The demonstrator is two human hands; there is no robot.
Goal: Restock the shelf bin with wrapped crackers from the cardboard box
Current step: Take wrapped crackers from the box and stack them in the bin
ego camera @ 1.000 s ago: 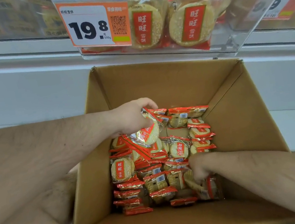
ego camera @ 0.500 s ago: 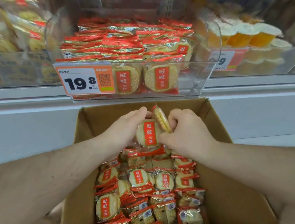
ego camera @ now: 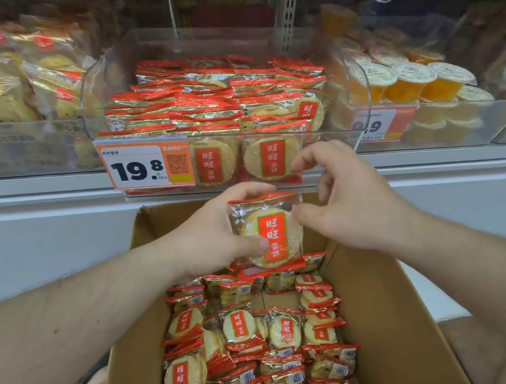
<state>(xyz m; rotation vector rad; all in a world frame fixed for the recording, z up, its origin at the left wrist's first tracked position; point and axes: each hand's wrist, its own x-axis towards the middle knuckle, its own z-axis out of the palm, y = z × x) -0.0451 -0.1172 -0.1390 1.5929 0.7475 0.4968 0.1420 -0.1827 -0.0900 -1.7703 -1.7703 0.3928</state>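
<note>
1. Head view: the left hand [ego camera: 218, 231] holds a wrapped cracker pack [ego camera: 268, 231] upright above the far end of the cardboard box [ego camera: 396, 318], fingers and thumb clamped on its left edge
2. The right hand [ego camera: 343, 200] hovers just right of the pack, fingers loosely apart, holding nothing
3. Best lift it over the clear front lip of the shelf bin [ego camera: 358, 87] and lay it flat on the far stack, label up
</note>
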